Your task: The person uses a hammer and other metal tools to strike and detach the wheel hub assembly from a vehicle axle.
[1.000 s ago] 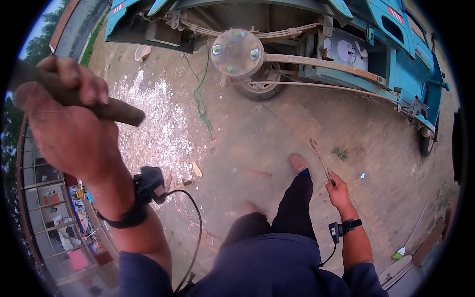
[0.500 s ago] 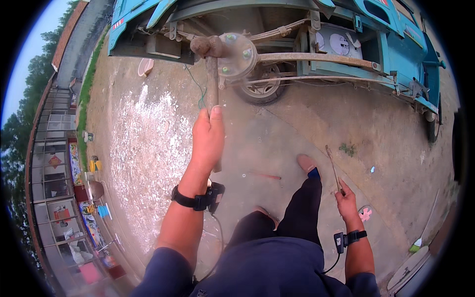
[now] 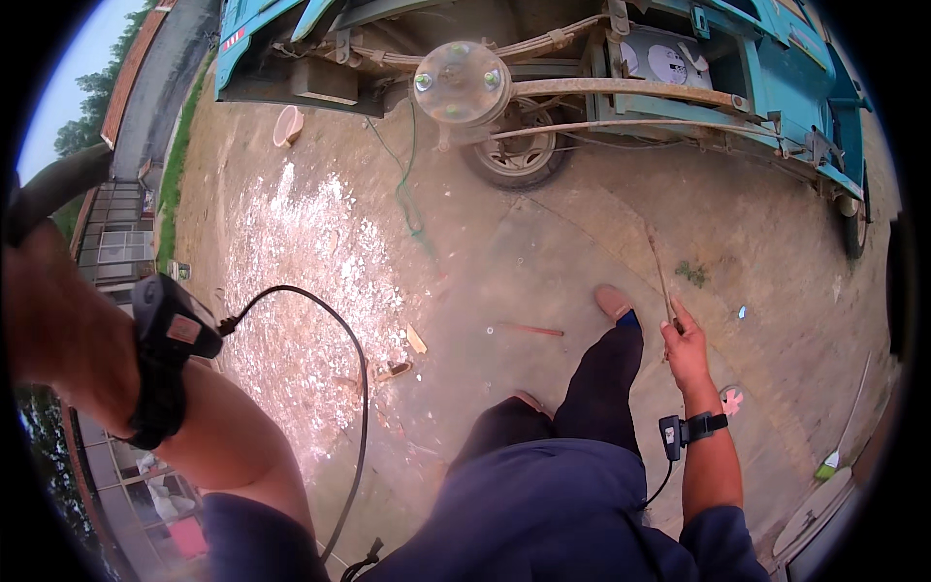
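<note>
My left hand (image 3: 58,320) is raised at the far left edge, large and partly in shadow. It is closed on the wooden handle of a hammer (image 3: 63,189), whose head is out of view. Low on the right, my right hand (image 3: 686,344) grips a thin rusty metal rod (image 3: 658,264) pointing away from me. Ahead stands a blue vehicle (image 3: 790,121) with its wheel off at the near side, leaving a round brake drum (image 3: 463,82) with studs exposed. Neither hand touches the drum.
A wheel (image 3: 519,155) shows beyond the axle, below a leaf spring (image 3: 553,41). Green cord (image 3: 407,199) hangs to the ground. A reddish bar (image 3: 531,330) lies near my feet, white flakes (image 3: 301,252) to the left. A pink basin (image 3: 288,126) and a green-headed brush (image 3: 828,465) are farther off.
My left hand has swung the hammer up and left, away from the drum. My right hand, with the rod, has shifted slightly forward.
</note>
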The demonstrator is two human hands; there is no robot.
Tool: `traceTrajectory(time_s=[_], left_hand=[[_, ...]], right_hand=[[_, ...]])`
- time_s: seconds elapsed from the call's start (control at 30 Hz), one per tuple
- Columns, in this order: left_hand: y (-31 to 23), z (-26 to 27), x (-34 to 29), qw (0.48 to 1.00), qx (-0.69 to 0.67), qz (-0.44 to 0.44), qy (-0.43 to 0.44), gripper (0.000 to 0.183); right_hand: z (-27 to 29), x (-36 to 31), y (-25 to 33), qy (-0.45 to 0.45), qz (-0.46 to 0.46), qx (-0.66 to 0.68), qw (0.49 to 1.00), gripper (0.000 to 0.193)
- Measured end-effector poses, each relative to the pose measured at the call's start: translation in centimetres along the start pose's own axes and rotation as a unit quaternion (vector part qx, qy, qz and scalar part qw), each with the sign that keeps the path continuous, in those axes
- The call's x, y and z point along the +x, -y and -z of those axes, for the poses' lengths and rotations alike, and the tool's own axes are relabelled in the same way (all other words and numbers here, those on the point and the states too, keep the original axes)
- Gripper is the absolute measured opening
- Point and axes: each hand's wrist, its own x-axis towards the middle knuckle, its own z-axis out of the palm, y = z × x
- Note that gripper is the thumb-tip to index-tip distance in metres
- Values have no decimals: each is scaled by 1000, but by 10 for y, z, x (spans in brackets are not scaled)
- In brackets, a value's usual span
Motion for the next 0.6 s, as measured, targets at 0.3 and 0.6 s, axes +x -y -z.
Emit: traceTrajectory(time_s=[0.3,0.6], left_hand=[[133,-116,-287,785,278,515,202,38],[109,-66,-332,813,214,530,111,33]], right_hand=[[12,-35,-3,0,11,9,1000,51],[3,-28,24,54,76,-22,995,53]])
